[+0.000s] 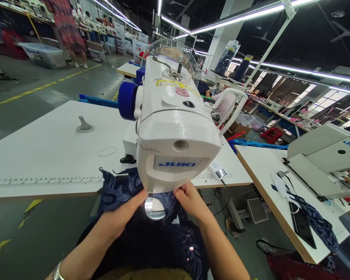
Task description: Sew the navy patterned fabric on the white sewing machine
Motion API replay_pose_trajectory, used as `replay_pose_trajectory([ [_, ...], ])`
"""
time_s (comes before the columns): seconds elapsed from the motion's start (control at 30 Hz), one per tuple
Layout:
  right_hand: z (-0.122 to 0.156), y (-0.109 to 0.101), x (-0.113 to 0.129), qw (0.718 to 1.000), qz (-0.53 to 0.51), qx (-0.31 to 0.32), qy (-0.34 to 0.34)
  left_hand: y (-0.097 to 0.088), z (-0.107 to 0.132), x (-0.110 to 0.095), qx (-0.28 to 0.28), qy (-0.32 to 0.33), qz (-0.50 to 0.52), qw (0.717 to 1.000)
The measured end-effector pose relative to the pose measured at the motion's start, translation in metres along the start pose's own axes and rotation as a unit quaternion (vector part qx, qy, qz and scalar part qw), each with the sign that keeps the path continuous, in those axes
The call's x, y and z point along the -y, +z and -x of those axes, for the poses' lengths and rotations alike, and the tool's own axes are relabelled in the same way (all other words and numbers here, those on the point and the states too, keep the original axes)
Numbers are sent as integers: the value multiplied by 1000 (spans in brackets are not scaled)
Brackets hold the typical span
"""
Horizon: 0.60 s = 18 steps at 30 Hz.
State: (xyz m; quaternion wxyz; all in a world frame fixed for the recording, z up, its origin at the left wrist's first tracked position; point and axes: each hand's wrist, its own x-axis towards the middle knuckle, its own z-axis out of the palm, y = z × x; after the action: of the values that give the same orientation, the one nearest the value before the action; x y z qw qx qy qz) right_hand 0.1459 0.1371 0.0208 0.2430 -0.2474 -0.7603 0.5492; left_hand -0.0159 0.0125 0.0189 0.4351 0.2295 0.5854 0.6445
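A white JUKI sewing machine [175, 128] stands on the white table [46, 155] right in front of me. Dark blue lace fabric [119, 190] lies under its head and hangs down into my lap. My left hand [124, 214] presses on the fabric to the left of the machine's lower end, fingers closed on the cloth. My right hand [191, 200] grips the fabric to the right, fingers curled. The needle area is hidden behind the machine head.
A second sewing machine [323, 159] sits on the table to the right, with blue fabric [317, 221] and a dark phone [301, 225]. A fan [172, 52] stands behind. A person [67, 27] stands far left by a plastic bin [43, 54].
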Motion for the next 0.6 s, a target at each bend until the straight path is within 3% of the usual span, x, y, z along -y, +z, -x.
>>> replay_pose_trajectory([
  [0.1,1,1,1,1000,-2,-4,3,1,1,-3,24,0,5,1000],
  [0.4,2,2,1,1000,-7,-7,8,1,-1,2,-6,-3,-14,1000],
  [0.6,3,4,-1,1000,-20,-12,-4,7,3,-10,-28,-17,2,999],
])
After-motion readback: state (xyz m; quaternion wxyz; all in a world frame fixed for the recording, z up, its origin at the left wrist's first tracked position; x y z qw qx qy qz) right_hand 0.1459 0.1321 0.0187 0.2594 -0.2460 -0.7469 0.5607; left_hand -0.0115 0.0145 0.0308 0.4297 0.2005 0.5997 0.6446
